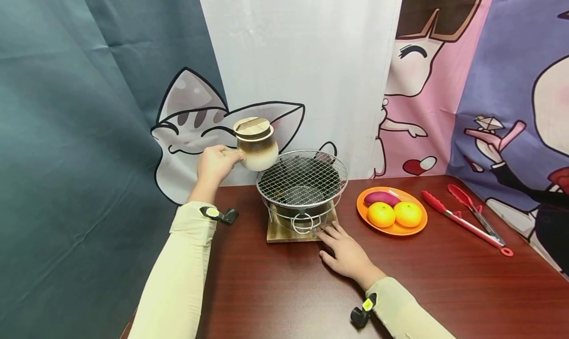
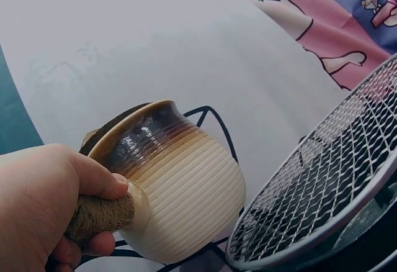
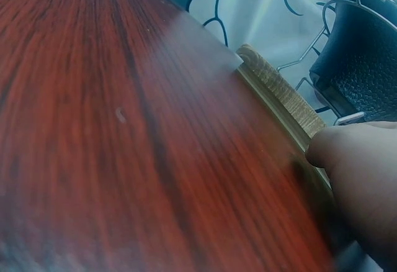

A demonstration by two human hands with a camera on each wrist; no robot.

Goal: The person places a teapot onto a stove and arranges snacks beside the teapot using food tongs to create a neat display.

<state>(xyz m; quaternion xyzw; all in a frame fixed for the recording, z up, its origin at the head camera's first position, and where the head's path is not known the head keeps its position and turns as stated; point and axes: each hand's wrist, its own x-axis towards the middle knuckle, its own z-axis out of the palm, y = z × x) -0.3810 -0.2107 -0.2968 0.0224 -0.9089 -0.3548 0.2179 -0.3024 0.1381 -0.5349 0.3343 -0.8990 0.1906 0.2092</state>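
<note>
My left hand [image 1: 215, 166] grips a ribbed ceramic pot [image 1: 258, 153] by its twine-wrapped side handle [image 2: 102, 216]. The pot is cream below and dark brown near the rim, with a wooden lid [image 1: 251, 126] on top. It is raised at the left rim of a round wire grill rack [image 1: 302, 181], slightly tilted. Under the rack is a black stove [image 3: 363, 54] on a square wooden base [image 1: 284, 234]. Fingers spread, my right hand [image 1: 348, 255] rests on the base's front right corner. The right wrist view shows its thumb at the base's edge.
Right of the stove, an orange plate [image 1: 362, 215] bears two oranges [image 1: 394, 214] and a purple sweet potato [image 1: 381, 198]. Farther right lie red-tipped tongs [image 1: 467, 220] on the brown table [image 1: 266, 289]. A printed curtain [image 1: 311, 57] hangs close behind the stove.
</note>
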